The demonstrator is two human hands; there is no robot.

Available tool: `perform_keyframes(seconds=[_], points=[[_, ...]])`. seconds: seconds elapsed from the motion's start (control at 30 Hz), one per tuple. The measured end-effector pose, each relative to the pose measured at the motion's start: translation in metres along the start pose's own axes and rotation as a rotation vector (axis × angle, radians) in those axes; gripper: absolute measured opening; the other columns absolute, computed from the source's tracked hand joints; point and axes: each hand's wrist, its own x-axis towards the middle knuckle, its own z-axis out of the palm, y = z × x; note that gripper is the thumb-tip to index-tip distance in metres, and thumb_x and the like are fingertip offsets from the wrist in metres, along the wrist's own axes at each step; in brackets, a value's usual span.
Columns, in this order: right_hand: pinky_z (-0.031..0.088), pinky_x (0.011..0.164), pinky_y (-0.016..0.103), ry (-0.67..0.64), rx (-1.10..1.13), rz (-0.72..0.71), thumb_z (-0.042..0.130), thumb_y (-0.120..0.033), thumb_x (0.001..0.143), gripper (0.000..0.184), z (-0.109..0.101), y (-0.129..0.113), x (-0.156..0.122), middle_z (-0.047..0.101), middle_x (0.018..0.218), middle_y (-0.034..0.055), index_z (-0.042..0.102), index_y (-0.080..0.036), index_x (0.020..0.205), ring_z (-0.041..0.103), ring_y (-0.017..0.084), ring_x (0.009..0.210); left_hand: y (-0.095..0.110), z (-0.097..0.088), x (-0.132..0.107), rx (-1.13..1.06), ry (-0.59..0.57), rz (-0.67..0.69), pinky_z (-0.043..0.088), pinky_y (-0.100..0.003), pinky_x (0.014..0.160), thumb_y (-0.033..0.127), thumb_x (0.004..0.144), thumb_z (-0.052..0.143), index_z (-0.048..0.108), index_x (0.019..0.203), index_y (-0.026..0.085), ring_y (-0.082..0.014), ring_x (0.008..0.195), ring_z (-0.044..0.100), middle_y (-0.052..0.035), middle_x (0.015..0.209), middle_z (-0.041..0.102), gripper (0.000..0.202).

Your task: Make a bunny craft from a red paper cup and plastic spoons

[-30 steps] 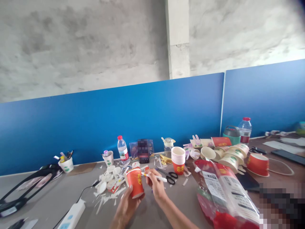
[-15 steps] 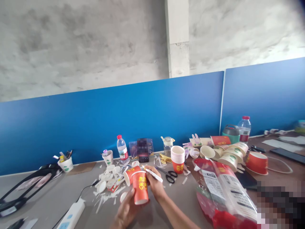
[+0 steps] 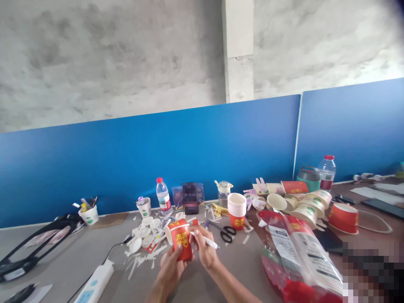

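My left hand (image 3: 170, 267) is wrapped round a red paper cup (image 3: 183, 246) with gold characters, tilted a little in front of me. A white marker (image 3: 208, 241) sits pinched in my right hand (image 3: 205, 252), its tip end close to the cup's upper right side; whether it touches I cannot tell. Just behind the held cup is another red paper cup (image 3: 169, 236), partly hidden, its pale side turned to the left. White paper discs and strips (image 3: 148, 231) lie heaped to the left. Black-handled scissors (image 3: 227, 234) rest to the right.
A stack of paper cups (image 3: 237, 206) stands right of the scissors. Farther right are a plastic bag of cups (image 3: 296, 248) and several loose cups (image 3: 304, 213). At the back stand a water bottle (image 3: 163, 200) and a glass jar (image 3: 224, 191). A power strip (image 3: 96, 280) lies front left.
The held cup has risen slightly and moved a little left, with more of my left hand showing under it. My right hand and the marker have shifted slightly downward.
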Motion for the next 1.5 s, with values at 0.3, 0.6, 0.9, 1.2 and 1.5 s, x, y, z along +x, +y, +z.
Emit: perform_keyframes(seconds=[0.3, 0.6, 0.9, 1.2, 1.5], points=[[0.027, 0.045, 0.022, -0.115, 0.050, 0.116, 0.059, -0.067, 0.081, 0.051, 0.003, 0.004, -0.003, 0.048, 0.047, -0.0044, 0.071, -0.019, 0.074, 0.036, 0.010, 0.045, 0.001, 0.000, 0.000, 0.001, 0.020, -0.003, 0.054, -0.046, 0.091, 0.040, 0.055, 0.094, 0.071, 0.088, 0.018, -0.0345, 0.099, 0.072, -0.0088, 0.080, 0.077, 0.045], [0.025, 0.046, 0.026, -0.017, 0.100, 0.136, 0.058, -0.071, 0.081, 0.056, -0.003, 0.002, 0.006, 0.043, 0.044, -0.0041, 0.064, -0.019, 0.061, 0.035, 0.012, 0.044, 0.002, 0.000, -0.003, -0.012, 0.029, 0.023, 0.054, -0.046, 0.091, 0.042, 0.058, 0.093, 0.073, 0.087, 0.019, -0.0347, 0.102, 0.072, -0.0083, 0.081, 0.078, 0.042], [0.027, 0.044, 0.022, -0.019, 0.196, 0.184, 0.058, -0.075, 0.079, 0.057, 0.000, 0.006, 0.005, 0.044, 0.044, -0.0058, 0.066, -0.020, 0.067, 0.034, 0.010, 0.042, 0.002, -0.007, 0.002, -0.086, 0.029, -0.052, 0.055, -0.049, 0.092, 0.036, 0.058, 0.093, 0.072, 0.084, 0.018, -0.0356, 0.099, 0.073, -0.0072, 0.077, 0.076, 0.038], [0.026, 0.045, 0.024, 0.028, 0.213, 0.270, 0.062, -0.078, 0.072, 0.060, -0.002, 0.003, 0.010, 0.043, 0.042, -0.0038, 0.062, -0.019, 0.060, 0.036, 0.011, 0.042, 0.005, -0.011, 0.000, -0.115, -0.003, -0.087, 0.057, -0.042, 0.087, 0.036, 0.070, 0.085, 0.073, 0.081, 0.013, -0.0248, 0.072, 0.073, -0.0096, 0.075, 0.077, 0.028], [0.027, 0.041, 0.022, 0.176, 0.221, 0.114, 0.067, -0.063, 0.077, 0.046, -0.004, 0.009, 0.016, 0.056, 0.055, -0.0019, 0.068, -0.017, 0.080, 0.038, 0.010, 0.046, 0.011, -0.010, -0.007, -0.081, -0.094, -0.120, 0.057, -0.041, 0.085, 0.047, 0.072, 0.082, 0.076, 0.086, 0.018, -0.0253, 0.078, 0.072, -0.0089, 0.086, 0.079, 0.033]])
